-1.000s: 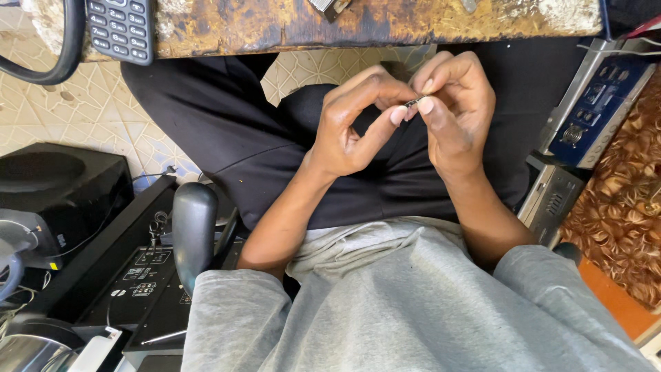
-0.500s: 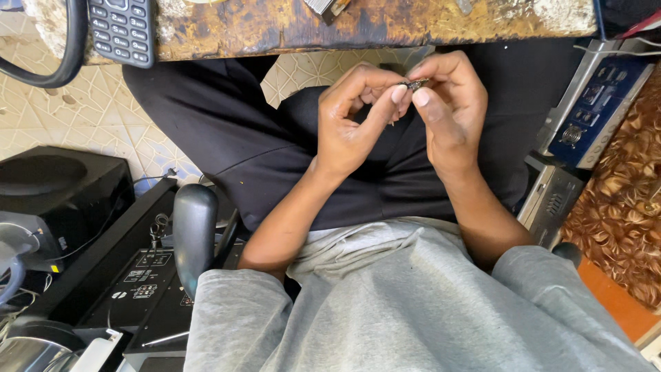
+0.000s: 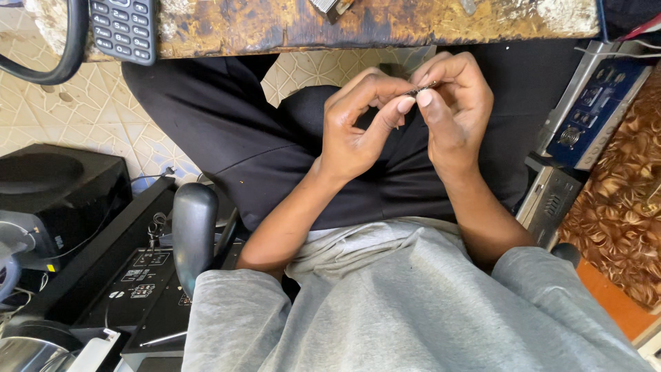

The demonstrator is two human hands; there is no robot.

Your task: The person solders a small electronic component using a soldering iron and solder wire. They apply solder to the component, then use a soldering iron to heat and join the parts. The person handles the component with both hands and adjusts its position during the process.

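- Head view: since the earlier frame, both hands had been shifted slightly up toward the bench edge; the pinch was kept.
- A small thin dark part (image 3: pixel 421 89) was held over the lap, just below the worn wooden bench edge (image 3: pixel 385 31), between the two hands.
- Left hand (image 3: pixel 358 127): thumb and forefinger were closed on the part's left end, other fingers curled.
- Right hand (image 3: pixel 454 103): fingertips were pinched on its right end, likely so it could be steadied close to the eye.
- The part looked slim, dark, slightly shiny; finer detail could not be told.
- A keypad phone (image 3: pixel 124 27) was lying on the bench, well apart.
- A black speaker (image 3: pixel 62 186) was standing on the tiled floor at left.
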